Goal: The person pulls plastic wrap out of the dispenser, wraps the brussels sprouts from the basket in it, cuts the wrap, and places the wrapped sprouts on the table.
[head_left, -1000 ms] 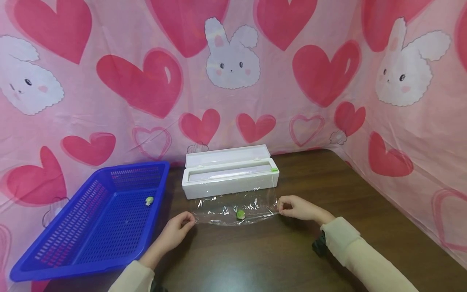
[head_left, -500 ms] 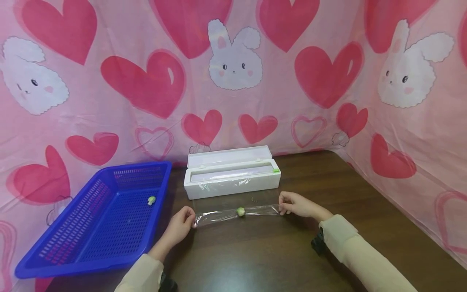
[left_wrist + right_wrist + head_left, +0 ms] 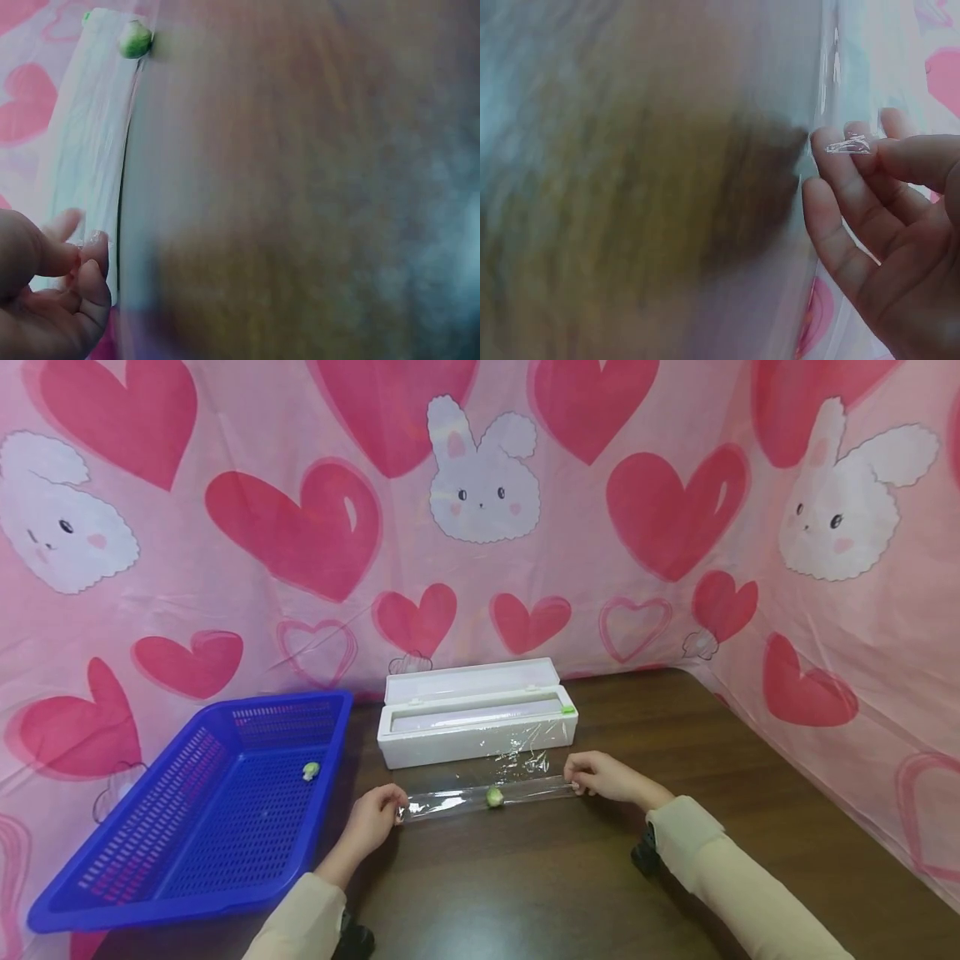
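Note:
A strip of clear cling film point(image 3: 450, 803) stretches between my two hands in front of the white film box point(image 3: 477, 744). My left hand point(image 3: 372, 817) pinches its left end; thumb and fingers meet on it in the left wrist view. At the other end my right hand point(image 3: 609, 777) pinches the film, and a crumpled bit shows by the thumb in the right wrist view. Midway along the strip is a small round green-and-white vegetable point(image 3: 494, 797), like a Brussels sprout. Whether the film is wrapped fully round it, I cannot tell.
The box stands with its lid point(image 3: 472, 680) raised and a green slider point(image 3: 567, 710) at its right end. On the left, a blue plastic basket point(image 3: 309, 835) holds another small green-and-white vegetable point(image 3: 311, 770). A pink patterned cloth point(image 3: 555, 560) hangs behind the brown table point(image 3: 585, 885).
The sheet of film lying before the box has been gathered into a narrow strip along the vegetable. Both hands keep their pinch; most recently the right hand has shifted slightly left.

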The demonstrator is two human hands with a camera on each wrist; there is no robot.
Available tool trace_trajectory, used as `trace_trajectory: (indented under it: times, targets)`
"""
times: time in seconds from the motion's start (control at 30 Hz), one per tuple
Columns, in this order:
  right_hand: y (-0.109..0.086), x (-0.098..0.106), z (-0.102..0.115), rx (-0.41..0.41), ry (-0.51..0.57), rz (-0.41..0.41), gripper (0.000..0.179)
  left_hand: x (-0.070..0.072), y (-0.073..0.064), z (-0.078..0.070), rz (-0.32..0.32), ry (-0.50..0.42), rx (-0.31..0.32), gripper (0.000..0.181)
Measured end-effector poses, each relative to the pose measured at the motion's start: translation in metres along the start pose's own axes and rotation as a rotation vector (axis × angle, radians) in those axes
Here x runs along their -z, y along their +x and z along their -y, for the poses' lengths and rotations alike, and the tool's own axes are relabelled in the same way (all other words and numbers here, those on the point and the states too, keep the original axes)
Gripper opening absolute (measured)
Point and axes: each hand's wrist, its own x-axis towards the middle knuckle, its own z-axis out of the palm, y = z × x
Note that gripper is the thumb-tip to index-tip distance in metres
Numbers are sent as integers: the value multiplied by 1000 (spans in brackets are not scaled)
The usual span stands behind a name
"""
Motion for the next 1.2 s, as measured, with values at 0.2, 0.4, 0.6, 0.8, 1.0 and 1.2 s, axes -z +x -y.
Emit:
trace_trajectory:
  times: [0.2,0.4,0.6,0.8,1.0,1.2]
  targets:
    - [1,0,2,-33,-65,9,14,-2,3,0,58,85,37,31]
    - [1,-2,3,-21,-94,27,15,-4,4,-2,103,141,41,29]
    - [3,-3,3,-30,-138,44,14,-5,3,-5,119,156,-18,19]
    - [4,-2,7,-23,-182,53,11,-5,4,-7,128,151,-18,13]
    - [6,-4,7,-22,-196,54,11,-6,5,-5,147,172,-39,4]
    - [7,-5,8,-8,-191,72,13,-6,5,-5,146,194,-29,5]
